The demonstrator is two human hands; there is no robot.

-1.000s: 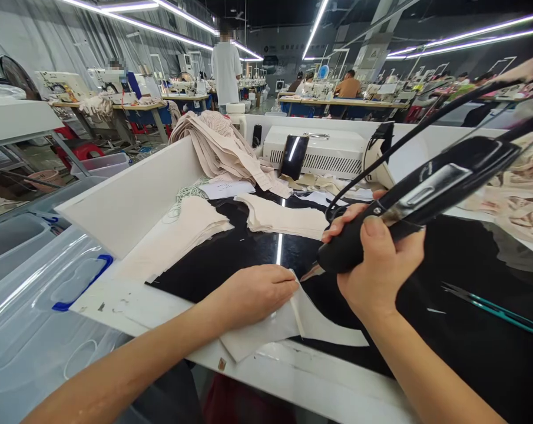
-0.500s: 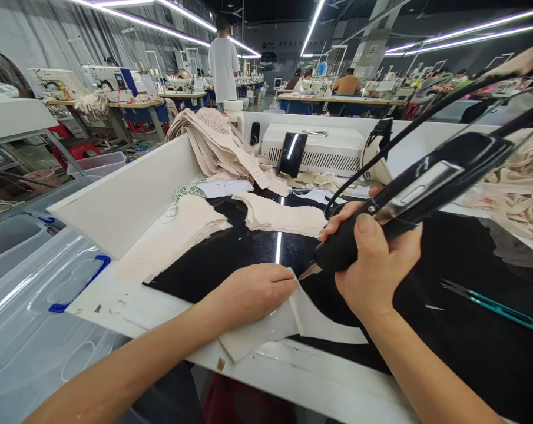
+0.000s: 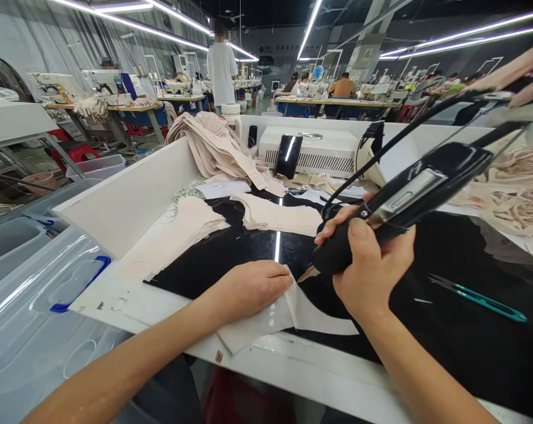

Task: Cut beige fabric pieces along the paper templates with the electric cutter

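My left hand lies over a pale, curved fabric piece, fingers together at its upper edge, where a narrow strip folds across it. Wrapped around a black corded handheld tool with a silver lever is my right hand. The tool's pointed tip sits just right of the fabric edge; whether it touches cannot be made out. Beyond my hands are one stack of cut fabric pieces and, to the left, another fabric stack. Teal thread snips lie right of my right hand.
The black work surface lies on a white table with a raised side panel. At its back are a vented white box, a phone and draped fabric. Clear plastic bins stand left. A person's hand shows top right.
The view has shifted slightly, moving the table and snips a little left in the picture. The handheld tool is tilted slightly lower at its rear. Both hands keep nearly the same grip.
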